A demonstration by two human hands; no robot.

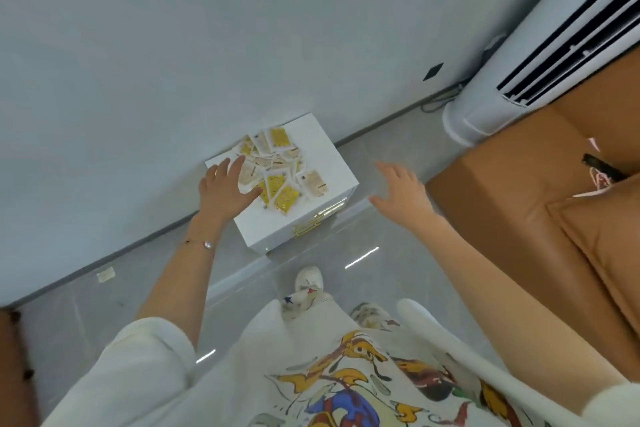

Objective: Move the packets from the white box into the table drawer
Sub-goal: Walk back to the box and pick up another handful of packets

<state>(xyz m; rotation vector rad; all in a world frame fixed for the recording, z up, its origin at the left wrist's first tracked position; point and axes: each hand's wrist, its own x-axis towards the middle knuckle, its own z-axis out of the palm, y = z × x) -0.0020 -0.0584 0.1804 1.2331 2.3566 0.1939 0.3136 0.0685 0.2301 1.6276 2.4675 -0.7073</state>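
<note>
Head view, looking steeply down at the floor by the wall. Left hand (221, 189): fingers (235, 163) spread and fairly straight, lying flat on the near-left edge of the packets (277, 163), thumb reaching into the pile; nothing is pinched or curled round. I judge the flat palm is there to pin or rake the heap together before a pick-up. The packets, yellow and pale ones overlapping, lie loose on top of the white desk (334, 163), bunched toward its wall side, with one pale packet apart near the right edge. No separate white box can be made out. The drawer (277, 236) sits below the top on the face toward me, its gold handle (320, 215) flush, so it looks closed. Right hand (398, 191): released, fingers splayed, holding nothing, hanging in the air just right of the desk and clear of the packets; probably placed to reach the handle. Farther right are a brown sofa (502, 201) and a standing air conditioner (519, 55).
</note>
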